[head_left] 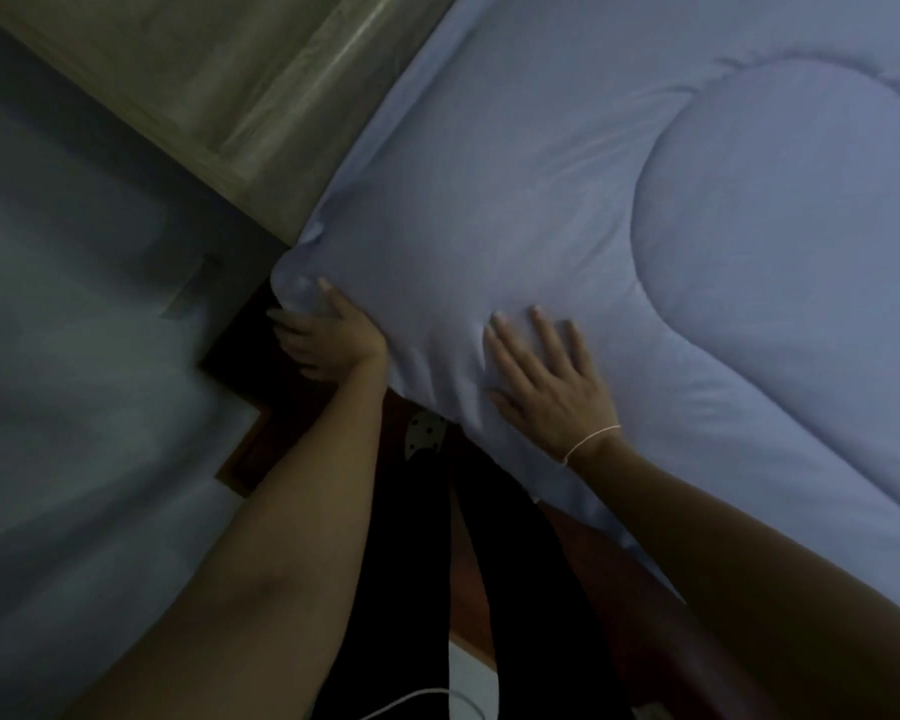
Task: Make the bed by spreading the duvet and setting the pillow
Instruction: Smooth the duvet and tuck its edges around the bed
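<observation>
Duvet (pixel 619 226): pale blue, quilted with curved stitch lines, fills upper right and centre of frame; its corner sits at centre-left, near the headboard.
Left hand (pixel 328 337): at the duvet corner, centre-left; thumb on top of the fabric, fingers curled under the edge, so the grip holds the corner.
Right hand (pixel 546 376): flat on the duvet just right of centre, fingers straight and spread, pressing the fabric; grip wide, holding nothing.
Bracelet (pixel 591 440): thin pale string round the right wrist.
Headboard (pixel 219 90): light wood, runs diagonally across upper left, beside the duvet's edge.
Wall (pixel 74 330): grey-blue, blurred, left side of frame.
Legs (pixel 489 563): dark trousers, bottom centre, between the arms.
Cable (pixel 411 701): white, bottom edge.
</observation>
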{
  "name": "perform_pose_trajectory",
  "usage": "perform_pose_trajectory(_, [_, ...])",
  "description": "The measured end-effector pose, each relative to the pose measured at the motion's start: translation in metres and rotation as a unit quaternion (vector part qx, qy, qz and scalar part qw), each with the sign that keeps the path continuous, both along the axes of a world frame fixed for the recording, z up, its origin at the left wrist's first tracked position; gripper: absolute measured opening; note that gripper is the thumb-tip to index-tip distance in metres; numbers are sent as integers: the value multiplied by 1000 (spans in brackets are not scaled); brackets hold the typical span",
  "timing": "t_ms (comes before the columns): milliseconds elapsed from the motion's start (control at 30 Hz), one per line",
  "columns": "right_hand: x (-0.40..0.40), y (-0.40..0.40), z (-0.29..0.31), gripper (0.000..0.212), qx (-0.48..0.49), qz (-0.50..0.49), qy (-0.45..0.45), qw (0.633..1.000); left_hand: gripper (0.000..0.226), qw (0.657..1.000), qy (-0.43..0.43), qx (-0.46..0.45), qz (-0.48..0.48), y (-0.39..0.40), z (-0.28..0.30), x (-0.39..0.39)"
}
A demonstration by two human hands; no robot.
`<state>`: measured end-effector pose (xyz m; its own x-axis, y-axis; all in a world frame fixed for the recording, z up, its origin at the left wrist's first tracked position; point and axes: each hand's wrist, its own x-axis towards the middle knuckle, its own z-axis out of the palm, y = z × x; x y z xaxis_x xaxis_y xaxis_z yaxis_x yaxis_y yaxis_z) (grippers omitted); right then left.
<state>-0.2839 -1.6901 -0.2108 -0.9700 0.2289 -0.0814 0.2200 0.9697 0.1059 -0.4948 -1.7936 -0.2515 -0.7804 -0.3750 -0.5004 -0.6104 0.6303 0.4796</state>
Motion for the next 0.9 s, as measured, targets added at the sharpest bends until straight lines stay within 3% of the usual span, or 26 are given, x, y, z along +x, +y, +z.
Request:
perform_pose_trajectory(33, [2, -3, -5, 61, 14, 31, 5, 999, 80, 996, -63, 29, 47, -1, -7, -4])
perform_pose_trajectory(100, [4, -10, -11, 54, 23, 71, -4, 997, 62, 985, -145, 84, 36, -4, -13, -13])
perform_pose_trajectory(167, [8, -22, -18, 50, 7, 133, -49, 990, 41, 991, -111, 78, 2, -15, -15, -24])
perform_pose_trajectory(300, [25, -64, -28, 34, -73, 169, -201, 962, 35, 992, -56, 27, -105, -27, -2, -27])
perform_pose_trajectory(367, [19, -72, -19, 28, -119, 138, -200, 963, 37, 988, -51, -19, -141, -31, 4, -23])
perform_pose_trajectory(433, [1, -65, 4, 27, -186, 95, -65, 976, 43, 982, 31, -43, -181, -33, 11, -20])
perform_pose_trajectory(500, [-25, -38, 37, 30, -234, 37, 98, 967, 44, 953, 156, 3, -258, -23, 25, -18])
perform_pose_trajectory(567, [-45, 5, 57, 44, -171, -56, 155, 971, 44, 915, 198, 47, -348, 0, 38, -18])
perform_pose_trajectory(667, [-55, 64, 53, 60, -93, -274, 114, 950, 57, 900, 113, 75, -415, 33, 37, -24])
perform_pose_trajectory(733, [-52, 67, 39, 64, -91, -346, 39, 933, 60, 903, 60, 84, -416, 38, 27, -30])
perform_pose_trajectory(900, [-35, 19, 22, 69, -99, -253, -22, 962, 59, 893, 33, 66, -444, 33, 19, -35])
